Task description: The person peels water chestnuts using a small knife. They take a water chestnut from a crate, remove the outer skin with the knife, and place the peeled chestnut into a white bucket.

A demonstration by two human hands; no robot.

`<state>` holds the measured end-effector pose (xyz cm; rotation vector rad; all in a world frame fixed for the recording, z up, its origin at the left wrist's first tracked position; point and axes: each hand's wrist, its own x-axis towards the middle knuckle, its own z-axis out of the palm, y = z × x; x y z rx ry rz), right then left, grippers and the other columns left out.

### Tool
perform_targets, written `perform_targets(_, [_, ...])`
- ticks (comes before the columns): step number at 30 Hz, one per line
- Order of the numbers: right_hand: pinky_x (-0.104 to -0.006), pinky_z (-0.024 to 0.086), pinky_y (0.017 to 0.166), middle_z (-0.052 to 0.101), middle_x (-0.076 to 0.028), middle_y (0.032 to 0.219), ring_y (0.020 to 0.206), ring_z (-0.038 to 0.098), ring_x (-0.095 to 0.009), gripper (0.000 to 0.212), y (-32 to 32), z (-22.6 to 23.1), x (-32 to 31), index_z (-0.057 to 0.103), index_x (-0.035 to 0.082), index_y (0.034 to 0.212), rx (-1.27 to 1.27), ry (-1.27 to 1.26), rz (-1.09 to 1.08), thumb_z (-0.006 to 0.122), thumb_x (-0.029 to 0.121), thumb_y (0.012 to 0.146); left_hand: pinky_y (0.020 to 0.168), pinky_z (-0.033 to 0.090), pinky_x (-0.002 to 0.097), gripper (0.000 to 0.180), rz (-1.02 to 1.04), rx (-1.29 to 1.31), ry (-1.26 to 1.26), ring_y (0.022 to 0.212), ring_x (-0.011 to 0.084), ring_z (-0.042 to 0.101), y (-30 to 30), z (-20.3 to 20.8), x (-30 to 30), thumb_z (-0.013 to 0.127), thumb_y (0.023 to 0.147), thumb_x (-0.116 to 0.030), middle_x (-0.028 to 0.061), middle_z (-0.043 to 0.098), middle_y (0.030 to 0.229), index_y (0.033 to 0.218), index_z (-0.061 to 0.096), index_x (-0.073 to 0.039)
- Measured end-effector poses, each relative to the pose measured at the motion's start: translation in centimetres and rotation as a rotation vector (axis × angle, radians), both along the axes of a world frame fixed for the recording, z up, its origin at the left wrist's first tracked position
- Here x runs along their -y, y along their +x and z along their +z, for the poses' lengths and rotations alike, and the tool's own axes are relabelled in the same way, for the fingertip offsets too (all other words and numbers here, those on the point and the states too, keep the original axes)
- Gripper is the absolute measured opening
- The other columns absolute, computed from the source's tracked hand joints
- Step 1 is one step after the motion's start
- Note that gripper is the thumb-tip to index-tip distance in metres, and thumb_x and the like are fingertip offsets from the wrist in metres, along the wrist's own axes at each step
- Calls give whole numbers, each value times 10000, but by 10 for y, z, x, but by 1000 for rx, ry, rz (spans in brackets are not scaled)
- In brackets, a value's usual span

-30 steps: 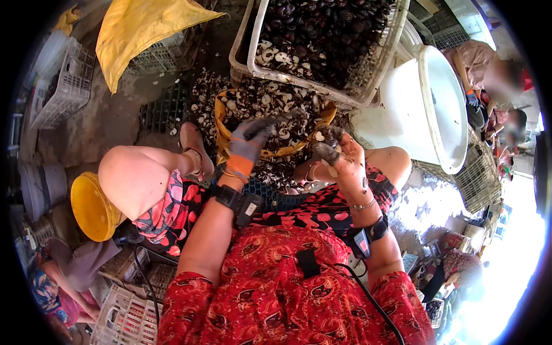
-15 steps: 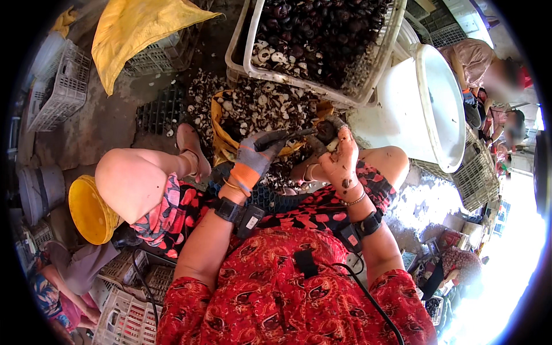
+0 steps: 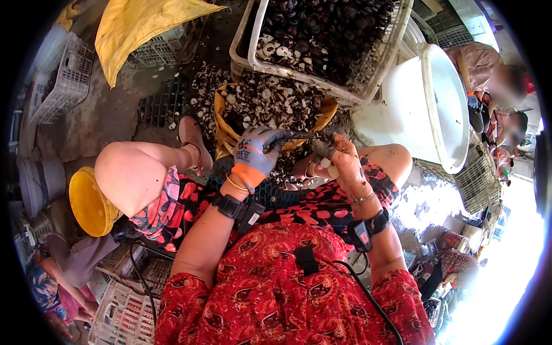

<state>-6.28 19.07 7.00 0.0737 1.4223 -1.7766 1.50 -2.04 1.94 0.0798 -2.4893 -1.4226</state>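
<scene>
My left hand [image 3: 257, 150], in a grey and orange glove, is closed around a thin dark peeling knife [image 3: 305, 136]. The blade points right and reaches the fingertips of my right hand [image 3: 349, 164]. That hand is bare and stained, with a dark wrapping on one digit, and curls around a water chestnut [image 3: 329, 167] whose pale flesh shows beneath the fingers. Most of the chestnut is hidden. Beyond both hands, a yellow sack [image 3: 225, 129] stands with its mouth spread, heaped with dark and white peelings [image 3: 267, 103].
A white crate [image 3: 322, 87] of dark water chestnuts and pale pieces stands ahead. To its right leans a large white tub [image 3: 397, 118]. A yellow bucket [image 3: 92, 201] is by my left knee, and a plastic crate [image 3: 123, 316] behind it. Other people work at right and lower left.
My left hand has turned, showing more of the glove's back. My right hand has dipped slightly, and the dark chestnut at its fingertips is now mostly hidden. The view has shifted a little.
</scene>
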Motion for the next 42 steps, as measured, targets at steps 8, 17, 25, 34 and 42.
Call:
perform_targets(8, [-192, 450, 464, 633, -57, 931, 649, 599, -91, 326, 22, 6, 39, 525, -15, 1111, -77, 18, 9, 597, -15, 794, 786, 458, 351, 241, 108, 96, 538, 832, 271, 587, -8, -7, 6, 626, 756, -22, 95, 629, 870, 993, 651, -55])
perform_targets(17, [-232, 494, 576, 627, -62, 941, 758, 617, -138, 374, 18, 37, 40, 503, -23, 1114, -465, 30, 9, 570, -62, 747, 755, 443, 380, 236, 20, -141, 101, 863, 281, 535, -9, 23, 14, 629, 712, 5, 96, 587, 884, 930, 666, -77])
perform_targets(25, [-233, 490, 667, 619, -52, 965, 818, 600, -129, 368, 18, 37, 44, 515, -17, 1075, -553, -17, 55, 619, -100, 733, 704, 427, 376, 342, -8, -346, -28, 817, 280, 530, -6, 12, 6, 581, 645, 34, 83, 570, 835, 932, 671, -128])
perform_targets(34, [-244, 501, 651, 618, -69, 1004, 884, 604, -142, 415, 18, 54, 43, 478, -5, 1128, -333, 11, 1, 665, -49, 760, 741, 452, 384, 333, 45, -246, 52, 854, 304, 536, -7, 4, 13, 600, 680, 48, 100, 574, 901, 967, 660, -108])
perform_targets(42, [-235, 506, 680, 621, -79, 1020, 896, 614, -151, 436, 15, 50, 38, 474, -9, 1135, -107, 26, -72, 685, -28, 754, 702, 435, 387, 353, -18, -241, -48, 803, 305, 534, -11, 5, 5, 616, 705, 24, 100, 583, 850, 1016, 670, -135])
